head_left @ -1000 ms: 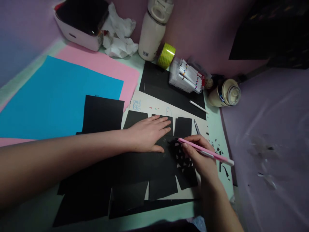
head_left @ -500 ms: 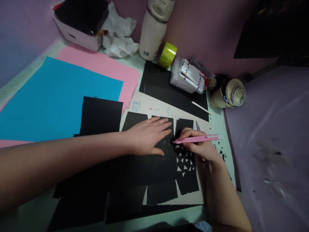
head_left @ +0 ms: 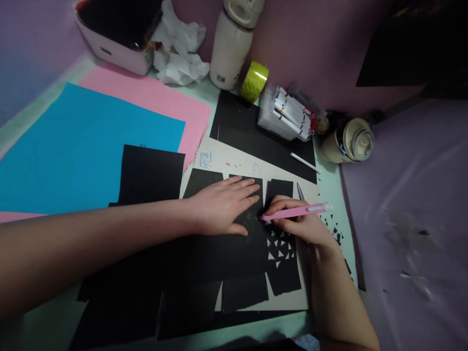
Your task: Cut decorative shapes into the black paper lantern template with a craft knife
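My left hand (head_left: 224,204) lies flat on a large piece of black card (head_left: 219,258), fingers spread, holding it down. In my right hand (head_left: 298,222) is a slim pink craft knife (head_left: 292,212), gripped like a pen. Its tip touches the card just right of my left fingers, near some faint pale drawn marks. Several small triangles are cut out of the card's right flap (head_left: 283,280), and the pale board (head_left: 303,297) shows through them. The pointed metal tip of another tool (head_left: 300,191) shows behind my right hand, the rest hidden.
Small black scraps (head_left: 337,235) lie at the right. Behind are a black strip (head_left: 248,124), a white stick (head_left: 305,163), a box of markers (head_left: 287,117), yellow tape (head_left: 254,82), a bottle (head_left: 232,48) and a cup (head_left: 341,144). Blue paper (head_left: 80,151) and pink paper (head_left: 146,90) lie left.
The knife's tip has shifted slightly left and down, and my right fingers moved a little with it. My left hand stays in place on the card.
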Available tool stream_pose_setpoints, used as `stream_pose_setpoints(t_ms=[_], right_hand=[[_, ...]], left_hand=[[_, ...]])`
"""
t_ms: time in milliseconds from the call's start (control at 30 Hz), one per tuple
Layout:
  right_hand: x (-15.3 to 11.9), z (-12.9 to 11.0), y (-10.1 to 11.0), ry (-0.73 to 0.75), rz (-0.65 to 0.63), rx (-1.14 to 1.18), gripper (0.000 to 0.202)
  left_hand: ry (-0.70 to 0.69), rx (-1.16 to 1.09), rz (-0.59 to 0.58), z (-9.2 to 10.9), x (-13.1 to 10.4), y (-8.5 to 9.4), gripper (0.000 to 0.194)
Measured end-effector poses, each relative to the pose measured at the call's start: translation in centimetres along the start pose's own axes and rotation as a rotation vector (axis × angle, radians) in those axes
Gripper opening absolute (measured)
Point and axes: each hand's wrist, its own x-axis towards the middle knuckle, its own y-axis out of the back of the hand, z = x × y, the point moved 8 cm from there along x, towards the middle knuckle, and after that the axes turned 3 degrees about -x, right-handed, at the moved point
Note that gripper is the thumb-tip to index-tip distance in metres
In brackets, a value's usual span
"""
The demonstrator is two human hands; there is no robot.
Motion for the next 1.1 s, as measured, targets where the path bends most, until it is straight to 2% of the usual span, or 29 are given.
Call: stream_pose_setpoints(t_ms=[1100], right_hand=[[-0.07, 0.10, -0.17, -0.010, -0.013, 0.014, 0.017]], left_hand=[[0.001, 0.009, -0.011, 0.03, 0.02, 0.08, 0.081]])
